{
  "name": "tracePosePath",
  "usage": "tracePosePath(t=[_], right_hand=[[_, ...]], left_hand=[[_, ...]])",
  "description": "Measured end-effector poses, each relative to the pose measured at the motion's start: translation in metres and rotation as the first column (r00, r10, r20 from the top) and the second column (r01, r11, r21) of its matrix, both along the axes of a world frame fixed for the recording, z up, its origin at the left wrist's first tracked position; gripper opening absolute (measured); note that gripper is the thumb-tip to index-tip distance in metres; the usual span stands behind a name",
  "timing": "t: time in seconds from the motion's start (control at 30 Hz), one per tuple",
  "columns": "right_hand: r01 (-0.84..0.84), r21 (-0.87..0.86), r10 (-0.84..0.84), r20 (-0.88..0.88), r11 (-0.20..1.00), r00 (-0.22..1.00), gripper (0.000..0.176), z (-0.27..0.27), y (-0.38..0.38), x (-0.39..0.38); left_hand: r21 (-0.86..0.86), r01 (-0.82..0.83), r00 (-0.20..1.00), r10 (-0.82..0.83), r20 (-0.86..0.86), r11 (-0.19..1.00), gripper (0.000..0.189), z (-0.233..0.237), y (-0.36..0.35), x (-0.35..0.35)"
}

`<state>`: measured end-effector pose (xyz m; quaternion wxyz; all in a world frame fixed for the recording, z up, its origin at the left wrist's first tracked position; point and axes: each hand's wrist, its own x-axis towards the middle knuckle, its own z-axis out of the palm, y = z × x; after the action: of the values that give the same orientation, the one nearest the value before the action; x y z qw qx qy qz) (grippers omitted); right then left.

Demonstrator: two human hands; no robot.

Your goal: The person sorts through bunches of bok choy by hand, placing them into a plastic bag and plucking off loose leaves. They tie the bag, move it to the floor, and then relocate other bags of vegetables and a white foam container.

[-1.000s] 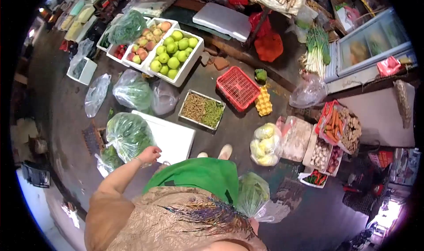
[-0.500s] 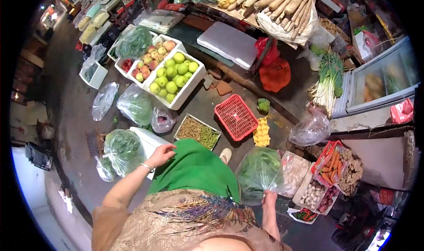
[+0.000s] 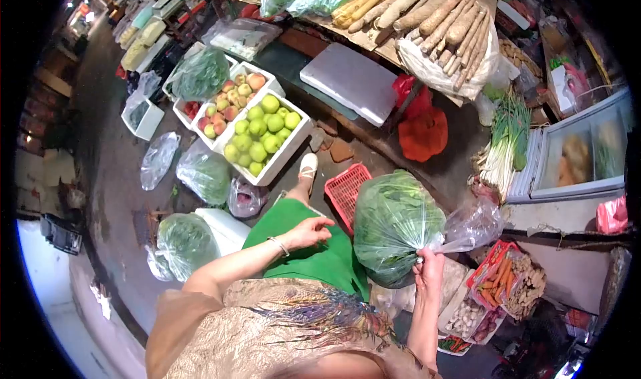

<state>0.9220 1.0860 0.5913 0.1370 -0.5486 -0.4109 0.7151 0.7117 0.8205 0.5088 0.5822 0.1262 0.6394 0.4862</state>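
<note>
My right hand [image 3: 427, 265] is closed round the gathered neck of a clear plastic bag of leafy greens [image 3: 397, 222]. The bag hangs in front of me, full and round, and covers part of a red plastic basket [image 3: 344, 189] on the floor. My left hand [image 3: 308, 233] is held over my green skirt [image 3: 320, 270], fingers partly curled and apart, with nothing in them. A bracelet circles the left wrist. One foot in a white shoe [image 3: 308, 166] is stretched forward beside a white foam box of green apples [image 3: 267, 139].
Bagged vegetables [image 3: 185, 239] stand on the floor at left. Peaches [image 3: 230, 102] fill a box behind the apples. Long roots [image 3: 447, 19] lie on a table at the back, near a flat scale-like slab [image 3: 348, 79]. Scallions [image 3: 507, 132], a glass-topped freezer [image 3: 581, 149] and carrots [image 3: 497, 279] are at right.
My right hand has lifted the bag of greens up and forward, over the basket. My left hand has swung right, across the skirt. A foot has stepped forward toward the apples.
</note>
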Motion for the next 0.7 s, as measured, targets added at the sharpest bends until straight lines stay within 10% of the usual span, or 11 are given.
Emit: tracePosePath(t=[0.17,0.4,0.53,0.63,0.7], right_hand=[[0.056,0.007,-0.055,-0.029,0.998,0.998,0.008,-0.004,0.003,-0.113],[0.053,-0.141,-0.060,-0.045,0.989,0.997,0.012,-0.023,0.019,-0.294],[0.081,-0.178,-0.090,-0.042,0.981,0.995,0.013,-0.039,0.036,-0.376],[0.053,-0.238,-0.107,-0.223,0.970,0.969,0.020,-0.040,0.050,-0.430],[0.084,-0.234,-0.141,-0.239,0.969,0.961,0.020,-0.040,0.056,-0.461]], left_hand=[[-0.201,-0.054,0.864,0.147,0.481,0.978,0.072,-0.063,0.035,-0.076],[-0.355,-0.026,0.725,0.262,0.637,0.935,0.109,-0.121,0.042,-0.203],[-0.384,-0.131,0.641,0.374,0.670,0.914,0.103,-0.138,0.042,-0.251],[-0.232,-0.165,0.822,0.264,0.505,0.959,0.097,-0.146,0.068,-0.302],[-0.042,-0.572,0.548,0.419,0.724,0.819,0.085,-0.150,0.103,-0.335]])
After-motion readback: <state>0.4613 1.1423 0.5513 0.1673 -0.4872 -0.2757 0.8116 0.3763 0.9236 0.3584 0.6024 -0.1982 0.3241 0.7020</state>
